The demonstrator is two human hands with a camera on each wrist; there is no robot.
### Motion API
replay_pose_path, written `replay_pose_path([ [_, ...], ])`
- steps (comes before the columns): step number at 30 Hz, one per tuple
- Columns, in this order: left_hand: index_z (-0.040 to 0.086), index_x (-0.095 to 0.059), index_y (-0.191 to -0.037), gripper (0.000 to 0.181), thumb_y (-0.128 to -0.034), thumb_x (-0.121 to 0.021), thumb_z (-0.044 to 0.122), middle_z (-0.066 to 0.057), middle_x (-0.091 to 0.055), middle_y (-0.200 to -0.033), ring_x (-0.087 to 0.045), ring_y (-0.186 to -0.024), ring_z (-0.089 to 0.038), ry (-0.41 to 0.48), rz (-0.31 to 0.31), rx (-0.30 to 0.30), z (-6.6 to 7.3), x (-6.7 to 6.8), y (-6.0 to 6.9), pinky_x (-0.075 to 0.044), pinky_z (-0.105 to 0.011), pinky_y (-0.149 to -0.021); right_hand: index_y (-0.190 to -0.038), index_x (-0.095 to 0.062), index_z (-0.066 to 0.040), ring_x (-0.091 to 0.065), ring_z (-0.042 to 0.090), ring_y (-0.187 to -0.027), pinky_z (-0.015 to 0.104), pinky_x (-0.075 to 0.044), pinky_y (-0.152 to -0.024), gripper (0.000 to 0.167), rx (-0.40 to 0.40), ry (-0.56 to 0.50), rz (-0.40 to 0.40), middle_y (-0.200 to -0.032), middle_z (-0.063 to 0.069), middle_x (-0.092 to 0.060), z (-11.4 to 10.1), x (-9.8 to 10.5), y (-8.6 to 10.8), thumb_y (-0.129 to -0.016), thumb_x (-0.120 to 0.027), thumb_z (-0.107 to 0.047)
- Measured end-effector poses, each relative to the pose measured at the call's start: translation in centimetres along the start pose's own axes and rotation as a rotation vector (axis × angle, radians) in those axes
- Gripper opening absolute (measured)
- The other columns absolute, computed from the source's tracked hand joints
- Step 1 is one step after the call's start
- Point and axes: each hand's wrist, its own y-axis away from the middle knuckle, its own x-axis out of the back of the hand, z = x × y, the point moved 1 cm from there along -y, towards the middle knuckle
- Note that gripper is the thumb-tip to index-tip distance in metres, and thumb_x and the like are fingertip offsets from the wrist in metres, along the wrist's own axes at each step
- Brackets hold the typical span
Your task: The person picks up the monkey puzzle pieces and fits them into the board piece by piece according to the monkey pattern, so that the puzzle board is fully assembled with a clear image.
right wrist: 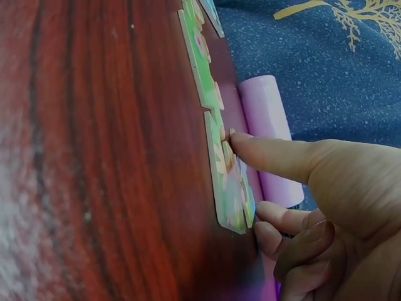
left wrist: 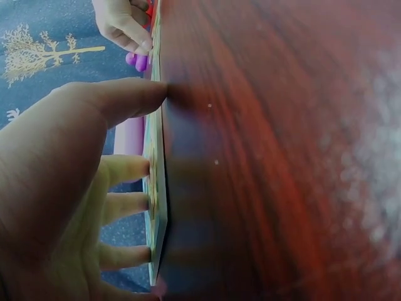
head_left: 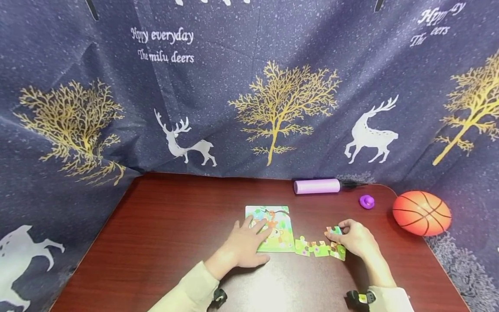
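A square picture board (head_left: pixel 286 242) with an orange animal and green ground lies flat on the table. Spread fingers of my left hand (head_left: pixel 243 245) rest on its left part and hide some of the picture; the left wrist view shows the fingertips on the board (left wrist: pixel 156 207). Right of the board, several joined puzzle pieces (head_left: pixel 321 249) form a row. My right hand (head_left: pixel 358 238) pinches another piece (head_left: pixel 332 230) between thumb and fingers, just above the row's right end. In the right wrist view the thumb and fingers of that hand (right wrist: pixel 338 200) are beside the row (right wrist: pixel 203 78).
A lilac pump (head_left: pixel 317 186) lies at the table's back edge, with a small purple hat-shaped thing (head_left: pixel 367 201) to its right. An orange ball with black lines (head_left: pixel 422 213) sits at the right edge. A patterned dark cloth (head_left: pixel 218 78) hangs behind the table (head_left: pixel 163 225).
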Motion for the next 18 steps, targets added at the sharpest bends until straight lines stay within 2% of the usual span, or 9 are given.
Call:
replay_pose_path([
  [8,0.029,-0.048,-0.157,0.078,-0.0902,-0.06,0.067,0.0,-0.039,-0.164,-0.037,-0.146,-0.044,-0.02,0.007,-0.025,-0.37,0.14,-0.31,-0.038,-0.07,-0.107,-0.116,-0.063,0.004,-0.065,0.031,-0.091,0.051,-0.051,-0.078,0.073,0.002,-0.016,-0.024,-0.099,0.013,-0.069,-0.48,0.08,0.01,-0.079,-0.086,-0.054],
  [18,0.035,-0.049,-0.156,0.074,-0.09,-0.065,0.065,-0.004,-0.035,-0.166,-0.032,-0.149,-0.046,0.031,-0.001,-0.024,-0.88,0.2,-0.44,-0.034,-0.074,-0.108,-0.115,-0.06,-0.001,-0.061,0.021,-0.078,0.038,-0.046,-0.067,0.062,0.032,-0.064,0.004,-0.088,0.004,-0.067,-0.18,0.07,0.13,-0.079,-0.089,-0.042],
])
